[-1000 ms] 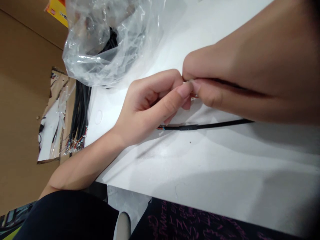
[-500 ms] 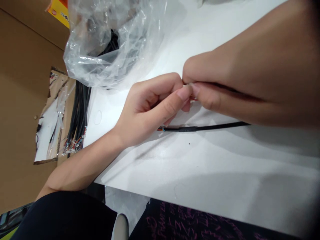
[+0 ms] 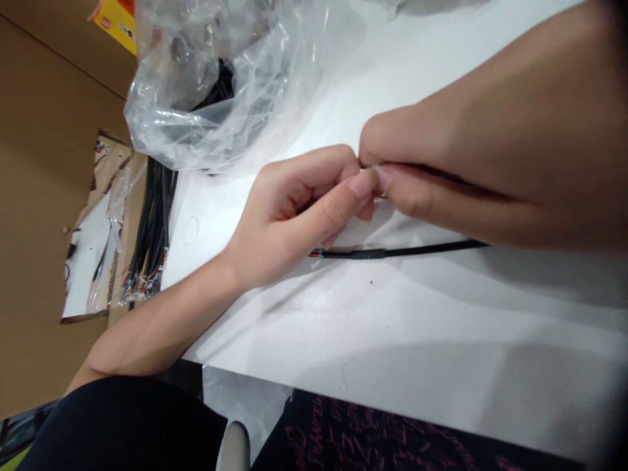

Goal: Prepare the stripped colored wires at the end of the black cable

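Observation:
Above the white table, my left hand point(image 3: 304, 203) and my right hand point(image 3: 417, 170) meet fingertip to fingertip. Thumb and forefinger of each are pinched together, and the fingers mostly cover what is between them. A bit of thin orange-red wires point(image 3: 380, 195) peeks out under the touching fingertips. Just below the hands lies a black cable point(image 3: 412, 251) with a thicker sleeve partway along. Its left end shows bare coloured strands and passes out of sight behind my left hand; its right end goes under my right forearm.
A crumpled clear plastic bag point(image 3: 196, 137) with black items inside stands at the upper left of the white table point(image 3: 441, 373). Beside it hangs a bundle of black cables point(image 3: 156, 216) with stripped ends. Brown cardboard point(image 3: 34, 196) and a yellow box point(image 3: 118, 23) are at far left.
Both hands keep the same pinch in nearly the same place. The view has shifted very slightly; nothing is taken up or let go.

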Available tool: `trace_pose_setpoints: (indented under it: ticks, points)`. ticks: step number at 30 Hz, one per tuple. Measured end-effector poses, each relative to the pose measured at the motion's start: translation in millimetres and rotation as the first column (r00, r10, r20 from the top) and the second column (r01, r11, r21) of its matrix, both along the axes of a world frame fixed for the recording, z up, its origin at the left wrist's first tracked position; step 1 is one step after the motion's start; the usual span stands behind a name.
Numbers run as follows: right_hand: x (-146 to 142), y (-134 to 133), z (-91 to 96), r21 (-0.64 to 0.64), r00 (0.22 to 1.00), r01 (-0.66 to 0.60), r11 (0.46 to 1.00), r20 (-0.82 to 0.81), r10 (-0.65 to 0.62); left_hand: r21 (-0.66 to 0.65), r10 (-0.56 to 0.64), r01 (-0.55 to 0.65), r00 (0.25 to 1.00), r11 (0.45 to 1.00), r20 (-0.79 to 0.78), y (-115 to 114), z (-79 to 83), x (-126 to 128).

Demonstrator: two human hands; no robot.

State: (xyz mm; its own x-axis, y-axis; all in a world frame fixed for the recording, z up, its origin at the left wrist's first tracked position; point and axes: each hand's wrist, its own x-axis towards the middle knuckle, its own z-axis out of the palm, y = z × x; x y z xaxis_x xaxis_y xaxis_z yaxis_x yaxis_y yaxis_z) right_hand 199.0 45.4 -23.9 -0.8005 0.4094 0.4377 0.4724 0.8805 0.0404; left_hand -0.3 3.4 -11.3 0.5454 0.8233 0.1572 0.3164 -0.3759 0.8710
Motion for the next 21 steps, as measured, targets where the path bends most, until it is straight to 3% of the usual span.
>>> trace_pose_setpoints:
  ticks: [5,10,14,21]
  points:
    - [-2,4,-6.0,-0.018,1.0,-0.011,1.0,-0.011,0.011,0.001,-0.024,0.024,0.999,1.0,0.034,1,-0.1,1]
    - [0,1,0.2,-0.013,1.0,0.009,1.0,-0.018,-0.01,0.002,-0.014,0.014,1.0,1.0,0.017,1,-0.5,1]
    - [2,-6,11.5,-0.023,0.978,0.098,0.995,0.184,-0.092,0.008,-0.01,0.01,1.0,1.0,0.008,1,-0.9,0]
    - [2,-7,13.4,-0.188,0.991,0.042,0.981,0.136,-0.016,-0.008,-0.006,0.006,1.0,1.0,0.012,0,0.6,1]
